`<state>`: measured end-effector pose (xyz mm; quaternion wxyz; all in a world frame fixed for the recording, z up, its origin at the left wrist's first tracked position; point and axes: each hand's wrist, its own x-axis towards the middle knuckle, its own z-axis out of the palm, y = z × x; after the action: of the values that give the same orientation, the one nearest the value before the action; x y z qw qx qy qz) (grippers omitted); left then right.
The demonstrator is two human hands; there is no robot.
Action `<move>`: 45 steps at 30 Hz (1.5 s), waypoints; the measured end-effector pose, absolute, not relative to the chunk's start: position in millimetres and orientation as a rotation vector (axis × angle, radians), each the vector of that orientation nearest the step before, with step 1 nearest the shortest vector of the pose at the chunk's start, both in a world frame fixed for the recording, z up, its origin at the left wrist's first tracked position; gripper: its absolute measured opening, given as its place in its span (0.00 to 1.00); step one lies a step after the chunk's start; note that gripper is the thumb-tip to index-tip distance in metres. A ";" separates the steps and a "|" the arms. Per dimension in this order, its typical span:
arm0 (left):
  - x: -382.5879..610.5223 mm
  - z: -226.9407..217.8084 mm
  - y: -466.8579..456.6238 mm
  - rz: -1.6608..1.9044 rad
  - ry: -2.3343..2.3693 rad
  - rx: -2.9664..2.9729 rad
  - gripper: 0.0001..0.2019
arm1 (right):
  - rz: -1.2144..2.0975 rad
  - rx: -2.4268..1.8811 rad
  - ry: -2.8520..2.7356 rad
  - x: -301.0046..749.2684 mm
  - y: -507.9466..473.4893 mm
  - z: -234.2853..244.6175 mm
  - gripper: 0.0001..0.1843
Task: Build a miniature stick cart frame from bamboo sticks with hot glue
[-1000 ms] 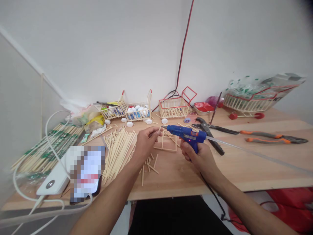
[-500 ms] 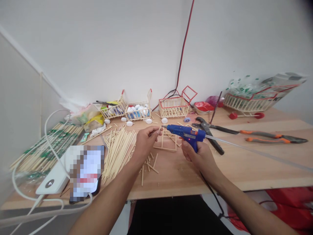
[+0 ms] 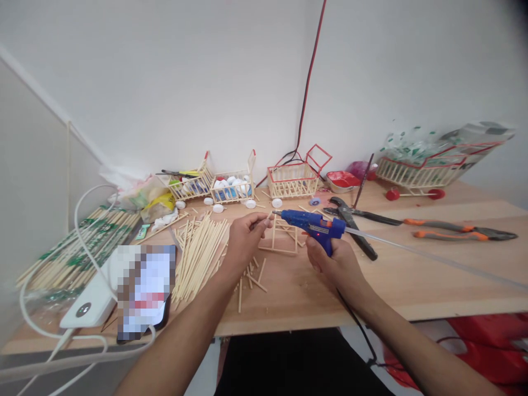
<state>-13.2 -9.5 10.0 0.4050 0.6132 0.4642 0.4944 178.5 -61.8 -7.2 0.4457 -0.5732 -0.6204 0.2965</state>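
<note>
My right hand (image 3: 336,261) is closed around the handle of a blue hot glue gun (image 3: 315,225), with a long clear glue stick (image 3: 396,245) trailing out of its back. The gun's nozzle points left and meets the end of a short wooden stick (image 3: 270,215). That stick is pinched between the thumb and fingers of my left hand (image 3: 246,239); most of it is hidden. Behind and below the nozzle, a small wooden stick frame (image 3: 278,252) lies on the table, partly covered by the hand and the gun.
Loose sticks (image 3: 200,256) lie left of my hands. Small stick carts (image 3: 292,184) stand along the wall, near a red paint dish (image 3: 343,180). Pliers (image 3: 462,230) and black-handled cutters (image 3: 357,231) lie right. A phone (image 3: 150,291) and a power bank (image 3: 88,308) with cables are front left.
Almost nothing differs. Both hands, the stick and the glue gun keep their places, with only a slight shift of the whole view.
</note>
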 end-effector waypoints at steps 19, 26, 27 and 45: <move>-13.1 10.1 -8.0 1.246 1.196 1.529 0.11 | 0.783 -1.389 -1.493 177.6 -61.9 -10.9 0.28; -14.2 8.2 -6.7 1.239 1.193 1.529 0.12 | 0.772 -1.380 -1.504 178.0 -63.1 -8.9 0.29; -14.4 8.1 -6.7 1.240 1.193 1.530 0.12 | 0.770 -1.380 -1.503 178.0 -63.4 -8.5 0.29; -15.1 8.7 -7.5 1.228 1.169 1.563 0.12 | 0.783 -1.383 -1.487 178.2 -63.0 -10.1 0.29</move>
<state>-15.1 -7.5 8.7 0.4057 0.6196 0.4635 0.4866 178.2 -63.0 -10.1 0.4640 -0.5630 -0.6052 0.3185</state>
